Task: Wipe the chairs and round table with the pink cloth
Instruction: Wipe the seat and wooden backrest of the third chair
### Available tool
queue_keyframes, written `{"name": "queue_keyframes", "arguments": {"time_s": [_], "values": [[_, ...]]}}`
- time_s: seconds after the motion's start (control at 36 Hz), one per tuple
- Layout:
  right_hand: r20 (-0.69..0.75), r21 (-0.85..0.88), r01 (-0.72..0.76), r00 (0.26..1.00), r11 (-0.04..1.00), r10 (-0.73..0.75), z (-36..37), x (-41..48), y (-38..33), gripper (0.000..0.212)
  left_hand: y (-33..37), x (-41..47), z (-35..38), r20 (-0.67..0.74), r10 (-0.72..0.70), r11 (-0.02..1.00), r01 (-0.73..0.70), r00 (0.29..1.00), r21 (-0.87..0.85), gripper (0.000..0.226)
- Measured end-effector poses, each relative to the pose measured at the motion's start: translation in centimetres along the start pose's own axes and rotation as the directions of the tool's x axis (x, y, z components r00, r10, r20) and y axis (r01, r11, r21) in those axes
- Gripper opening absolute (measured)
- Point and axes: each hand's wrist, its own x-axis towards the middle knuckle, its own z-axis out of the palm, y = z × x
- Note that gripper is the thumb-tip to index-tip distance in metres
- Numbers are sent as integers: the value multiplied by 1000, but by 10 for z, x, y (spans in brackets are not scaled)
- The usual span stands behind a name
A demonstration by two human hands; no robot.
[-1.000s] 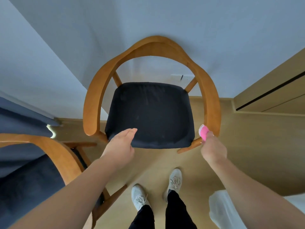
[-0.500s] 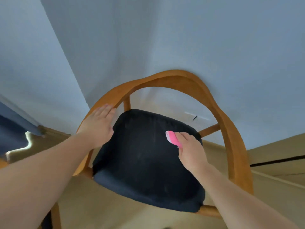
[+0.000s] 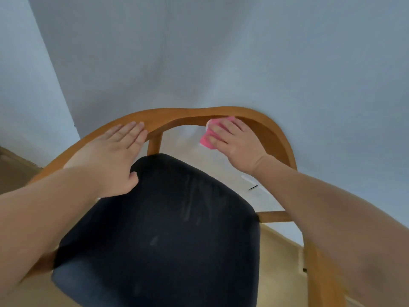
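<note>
Right hand point(image 3: 235, 141) is pressing the pink cloth point(image 3: 206, 139) flat against the chair's curved wooden back rail point(image 3: 177, 114), fingers point(image 3: 223, 129) lying nearly straight across the cloth, not curling round it. Thumb is not showing, so whether it is tucking under the cloth cannot be told. The cloth is sitting folded on the right part of the rail, on its inner face. Its pink edge is peeking out above and to the left of the fingertips, and a lower corner is hanging free below the rail.

Left hand point(image 3: 110, 156) is lying open, palm down, on the left part of the same rail. Its fingers are straight and held together, thumb reaching down toward the back edge of the black seat cushion point(image 3: 166, 229). It is holding nothing.

Both forearms are stretching out over the seat. The chair is standing near a pale grey wall point(image 3: 221, 52), on a light wooden floor point(image 3: 278, 251).
</note>
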Motion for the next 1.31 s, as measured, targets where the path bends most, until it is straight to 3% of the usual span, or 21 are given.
{"name": "queue_keyframes", "arguments": {"time_s": [0.06, 0.14, 0.25, 0.5, 0.78, 0.94, 1.17, 1.31], "values": [[112, -150, 96, 991, 984, -79, 10, 13, 13, 43, 2, -1, 1, -7, 11, 1000, -11, 1000, 24, 88], [334, -304, 166, 941, 938, -58, 31, 15, 27, 57, 2, -2, 0, 6, 5, 1000, -5, 1000, 22, 90], [395, -432, 176, 918, 884, 10, 51, 4, 38, 65, 1, -2, -2, 24, 6, 1000, -6, 1000, 27, 93], [481, -437, -5, 844, 900, 238, 68, -54, 34, 62, 1, -5, -9, 28, 11, 1000, -11, 1000, 24, 93], [625, -459, -259, 586, 850, 516, 69, -141, -7, 65, 0, -5, -6, -17, 30, 1000, -30, 999, -4, 92], [660, -445, -353, 492, 823, 568, 68, -179, -26, 66, -1, -4, -3, -39, 35, 999, -35, 999, -6, 93], [648, -449, -372, 490, 812, 583, 74, -173, -25, 66, -2, -2, 0, -82, 41, 999, -42, 996, -9, 92], [640, -436, -345, 531, 831, 556, 79, -162, -10, 64, -3, -1, 1, -81, 51, 999, -52, 995, -5, 92]]}}
